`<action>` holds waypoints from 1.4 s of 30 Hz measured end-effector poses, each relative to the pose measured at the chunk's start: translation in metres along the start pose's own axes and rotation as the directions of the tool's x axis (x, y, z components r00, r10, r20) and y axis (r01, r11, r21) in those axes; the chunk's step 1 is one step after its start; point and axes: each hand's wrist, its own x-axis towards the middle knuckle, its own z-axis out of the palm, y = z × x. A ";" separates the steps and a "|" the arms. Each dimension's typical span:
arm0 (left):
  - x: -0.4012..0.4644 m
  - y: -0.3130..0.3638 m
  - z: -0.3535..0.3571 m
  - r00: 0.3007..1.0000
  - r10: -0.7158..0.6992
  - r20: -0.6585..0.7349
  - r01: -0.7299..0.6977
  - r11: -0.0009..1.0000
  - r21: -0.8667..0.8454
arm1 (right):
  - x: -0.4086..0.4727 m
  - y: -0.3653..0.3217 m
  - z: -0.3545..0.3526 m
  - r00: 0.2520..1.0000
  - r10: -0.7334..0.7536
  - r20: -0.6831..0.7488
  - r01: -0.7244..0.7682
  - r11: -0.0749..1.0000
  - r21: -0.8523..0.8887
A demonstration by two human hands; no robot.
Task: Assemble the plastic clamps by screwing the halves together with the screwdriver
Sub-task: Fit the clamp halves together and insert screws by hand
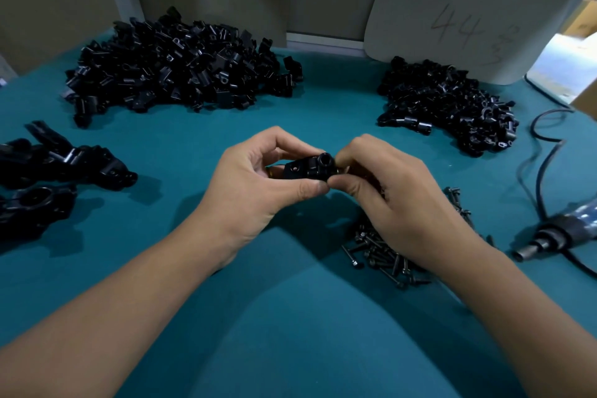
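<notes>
In the head view, at frame centre, the left hand (258, 184) pinched a black clamp (308, 168) between thumb and curled fingers, above the teal table (290, 317). The right hand (397, 200) gripped the clamp's right end with its fingertips, so the part sat between both grips. Clamp halves were heaped at upper left (174, 64) and upper right (449, 103); assembled clamps (55, 168) lay at left. Screws (384, 255) lay under the right wrist, and the screwdriver (555, 233) rested at the right edge.

Black clamp (307, 168) pinched between hands
</notes>
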 end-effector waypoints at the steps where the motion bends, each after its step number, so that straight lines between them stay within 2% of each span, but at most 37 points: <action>1: 0.000 0.000 -0.001 1.000 -0.008 0.003 0.008 1.000 0.001 | 0.000 0.001 -0.001 1.000 -0.007 -0.009 0.007 1.000 0.004; 7: 0.002 -0.004 -0.003 0.998 -0.063 -0.002 0.063 0.998 0.000 | -0.002 0.003 -0.001 0.992 -0.017 -0.123 0.022 0.999 0.043; 12: 0.002 -0.006 -0.004 0.995 -0.092 -0.029 0.090 0.992 -0.083 | -0.005 0.002 0.002 0.985 0.007 -0.175 0.019 0.989 0.146; 18: 0.001 -0.004 -0.003 0.989 -0.138 0.044 0.145 0.965 -0.217 | -0.003 0.002 0.005 0.970 0.015 -0.243 0.038 0.976 0.215; 21: 0.001 -0.002 -0.003 0.993 -0.113 0.017 0.114 0.981 -0.157 | -0.004 0.000 0.005 0.973 0.059 -0.222 -0.015 0.981 0.192; 23: 0.001 -0.003 -0.002 0.998 -0.063 -0.021 0.061 0.995 -0.084 | -0.003 -0.001 0.008 0.980 0.066 -0.187 -0.045 0.992 0.118; 26: 0.001 -0.004 0.002 0.998 0.031 -0.055 -0.029 0.999 0.026 | -0.002 -0.003 0.013 0.994 0.071 -0.079 -0.070 0.997 0.019; 28: 0.000 -0.003 0.004 0.995 0.076 -0.059 -0.071 0.994 0.079 | -0.003 -0.005 0.015 0.994 0.108 -0.023 -0.108 0.994 0.027; 31: -0.001 -0.004 0.006 0.994 0.084 -0.067 -0.077 0.992 0.102 | -0.002 -0.007 0.014 0.990 0.140 -0.031 -0.137 0.988 0.072; 35: -0.002 -0.005 0.009 0.997 0.047 -0.063 -0.042 0.996 0.076 | -0.001 -0.006 0.011 0.982 0.190 -0.005 -0.188 0.973 0.137; 38: 0.000 -0.006 0.007 0.994 0.004 -0.105 0.000 0.999 0.038 | -0.003 0.006 -0.002 0.974 0.217 -0.071 -0.205 0.967 0.152; 40: 0.002 -0.006 0.004 0.985 -0.061 -0.163 0.056 0.998 -0.031 | -0.003 0.022 -0.015 0.958 0.253 -0.136 -0.246 0.967 0.068; 42: 0.003 -0.007 -0.001 0.968 -0.150 -0.199 0.130 0.985 -0.110 | -0.004 0.039 -0.027 0.947 0.297 -0.124 -0.305 0.951 -0.050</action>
